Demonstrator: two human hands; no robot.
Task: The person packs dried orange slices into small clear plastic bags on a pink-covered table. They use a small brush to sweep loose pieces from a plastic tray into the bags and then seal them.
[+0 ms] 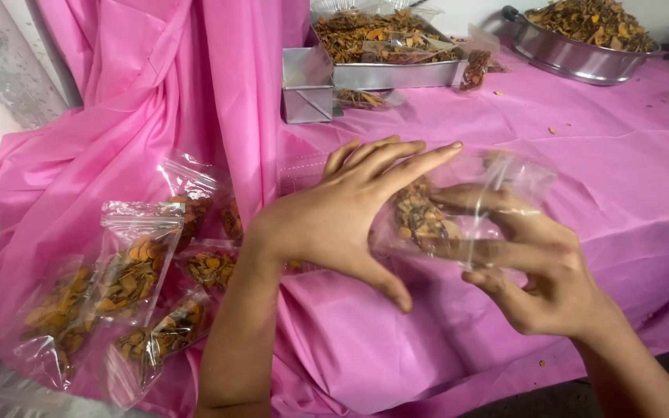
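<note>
clear pouch [458,213] of brown-orange chips held above pink tablecloth [613,155], near centre. left hand [342,220] spread flat, fingers pressed on pouch. right hand [540,267] half-curled, pouch grasped from right.

Bench [582,155] is being covered by a pink cloth [156,77], which is hanging in folds at the left. A rectangular metal tray [396,75] is sitting at the back, heaped with brown-orange dried pieces; a few clear bags are lying on top of the heap. A small open metal box [307,87] is standing just beside the tray's left end. A round metal bowl [574,54] of the same dried mix is being kept at back right. Filled clear pouches [129,279] are lying piled at the lower left on the draped cloth. Loose crumbs [551,130] are lying scattered across the cloth.
</note>
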